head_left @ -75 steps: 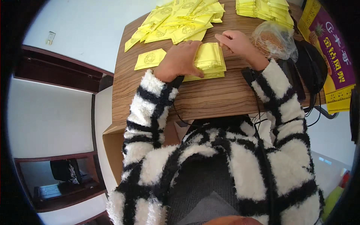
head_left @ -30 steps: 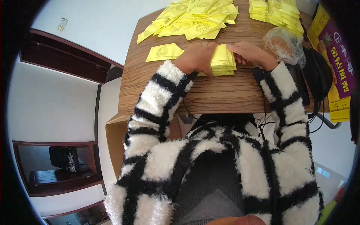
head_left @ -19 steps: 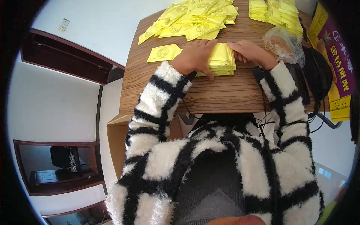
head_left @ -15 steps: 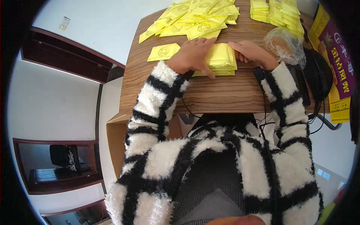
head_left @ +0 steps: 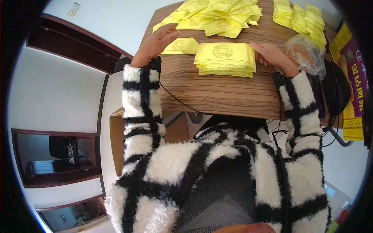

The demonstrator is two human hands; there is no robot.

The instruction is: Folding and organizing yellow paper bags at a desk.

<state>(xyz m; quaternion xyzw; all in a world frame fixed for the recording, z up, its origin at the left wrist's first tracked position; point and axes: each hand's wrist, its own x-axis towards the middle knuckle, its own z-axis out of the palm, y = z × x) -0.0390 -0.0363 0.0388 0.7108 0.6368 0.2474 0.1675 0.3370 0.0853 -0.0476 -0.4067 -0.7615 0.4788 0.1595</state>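
A neat stack of flat yellow packets [head_left: 224, 58] with a round printed pattern lies on the wood-grain table in front of me. At its right edge is my right hand [head_left: 271, 57], the thumb on the upper corner and the other fingers curled against the side. My left hand [head_left: 158, 42] is out to the left with its fingers apart and holds nothing. It is beside a single yellow packet [head_left: 178, 46] whose right end meets the stack. Beyond them a loose heap of similar packets [head_left: 217, 17] spreads over the far side of the table.
More yellow packets [head_left: 299, 19] stand in several piles at the far right. A clear plastic bag [head_left: 305, 56] with brown contents lies right of my right hand, near a black object [head_left: 336, 83]. A purple and yellow printed box [head_left: 353, 81] is at the right. An open cardboard box [head_left: 116, 139] sits below the table's left end.
My left hand has lifted off the stack and moved left, past the single packet, uncovering the stack's top. The right hand keeps to the stack's right edge. The view has shifted slightly.
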